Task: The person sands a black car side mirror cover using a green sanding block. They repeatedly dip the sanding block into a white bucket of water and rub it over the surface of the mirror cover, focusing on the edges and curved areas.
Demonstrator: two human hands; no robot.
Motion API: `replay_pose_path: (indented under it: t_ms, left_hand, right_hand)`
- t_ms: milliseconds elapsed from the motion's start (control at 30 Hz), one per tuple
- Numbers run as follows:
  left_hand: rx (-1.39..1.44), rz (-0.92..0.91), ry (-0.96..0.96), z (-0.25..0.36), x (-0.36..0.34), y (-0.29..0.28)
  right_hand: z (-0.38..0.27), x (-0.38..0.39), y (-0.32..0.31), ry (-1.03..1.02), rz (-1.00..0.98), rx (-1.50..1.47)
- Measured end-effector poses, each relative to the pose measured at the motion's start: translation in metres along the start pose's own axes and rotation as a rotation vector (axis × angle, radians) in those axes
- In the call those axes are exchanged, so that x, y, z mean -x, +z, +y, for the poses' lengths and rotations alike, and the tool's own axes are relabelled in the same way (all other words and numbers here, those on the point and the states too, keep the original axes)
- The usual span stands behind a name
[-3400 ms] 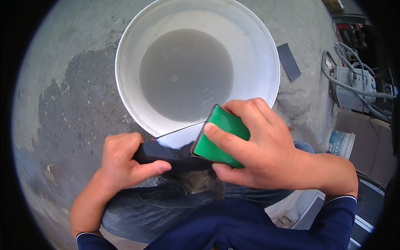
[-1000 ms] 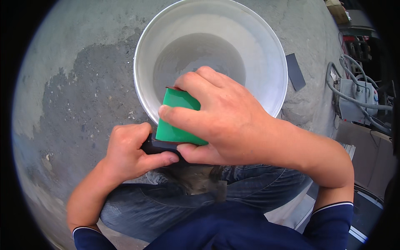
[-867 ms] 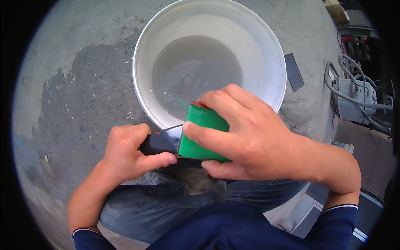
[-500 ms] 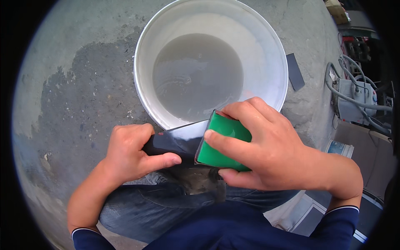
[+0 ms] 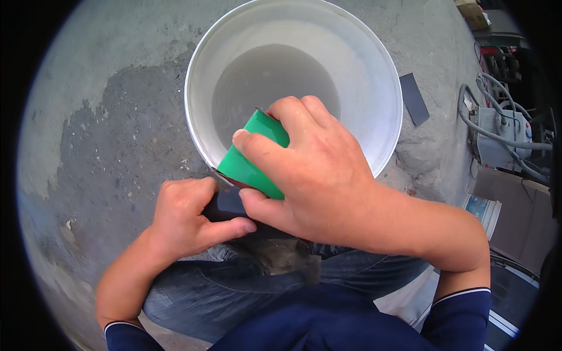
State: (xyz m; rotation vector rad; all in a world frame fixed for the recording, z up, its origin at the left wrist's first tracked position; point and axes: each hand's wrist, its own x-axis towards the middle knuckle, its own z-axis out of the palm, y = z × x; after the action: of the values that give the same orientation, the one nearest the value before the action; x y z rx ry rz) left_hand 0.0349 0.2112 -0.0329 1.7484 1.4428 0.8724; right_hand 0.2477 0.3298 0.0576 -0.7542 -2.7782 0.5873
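Observation:
My left hand (image 5: 190, 216) is closed on a dark, smooth piece (image 5: 225, 207) just outside the bucket's near rim, partly hidden under my right arm and fingers. My right hand (image 5: 310, 175) grips a green block (image 5: 249, 161) with a dark reddish sheet at its edges; it sits tilted over that piece, its upper part over the opening of the white bucket (image 5: 380, 70). Cloudy grey water (image 5: 269, 76) fills the bottom of the bucket.
A dark flat plate (image 5: 414, 98) lies right of the bucket on stained concrete (image 5: 111, 152). At the right are a metal box with grey hoses (image 5: 497, 137), a smaller pail (image 5: 480, 213) and assorted clutter. My bent legs (image 5: 205, 298) are below.
Since half a second ago, my right hand and the green block have moved up and left, covering more of the dark piece. Earlier frames show similar back-and-forth shifts; my left hand stays nearly in place.

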Motion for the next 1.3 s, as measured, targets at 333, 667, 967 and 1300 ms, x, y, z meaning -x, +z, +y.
replay_pose_path:
  t_ms: [333, 667, 967, 1300]
  left_hand:
    - [0.006, 0.068, -0.013, 0.006, -0.003, 0.002]
    - [0.04, 0.101, 0.023, 0.001, -0.001, 0.011]
    - [0.053, 0.036, -0.057, 0.006, -0.006, 0.004]
    - [0.085, 0.062, -0.023, 0.007, -0.008, 0.01]
  right_hand:
    - [-0.004, -0.009, 0.002, -0.005, -0.033, 0.036]
    - [-0.003, -0.008, 0.003, -0.042, -0.04, -0.033]
    - [0.005, -0.002, -0.005, -0.034, -0.019, -0.021]
    - [-0.001, -0.003, -0.003, -0.037, -0.086, -0.004]
